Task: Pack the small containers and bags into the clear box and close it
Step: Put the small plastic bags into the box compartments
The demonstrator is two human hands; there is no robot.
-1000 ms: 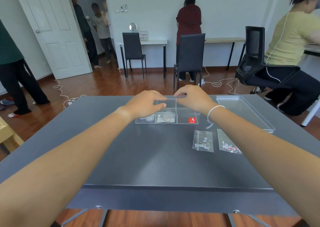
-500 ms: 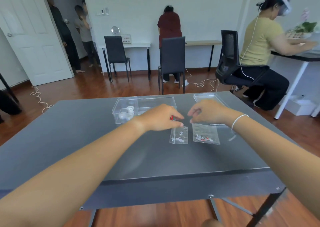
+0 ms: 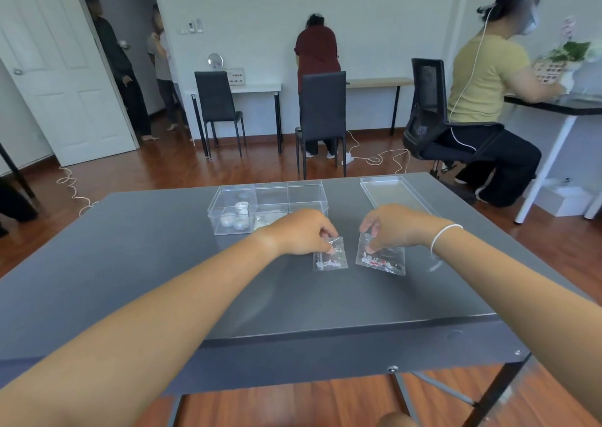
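Note:
A clear divided box [image 3: 306,195] stands open at the table's far middle, with small white round containers [image 3: 236,218] in its left compartment and a bag in the middle one. Its clear lid [image 3: 387,190] lies apart to the right. Two small clear bags of beads lie on the grey table. My left hand [image 3: 304,231] pinches the top of the left bag [image 3: 329,257]. My right hand [image 3: 395,227] pinches the top left corner of the right bag [image 3: 381,258], which holds white and red beads.
The grey table [image 3: 163,263] ends close to me at its front edge. Beyond it stand black chairs [image 3: 322,117], and a person in a yellow shirt [image 3: 485,81] sits at a desk to the right. Other people stand by the far wall and the door.
Both hands left the clear box, came back toward me and came down onto the two bags, fingers now pinching them. The view turned to the right.

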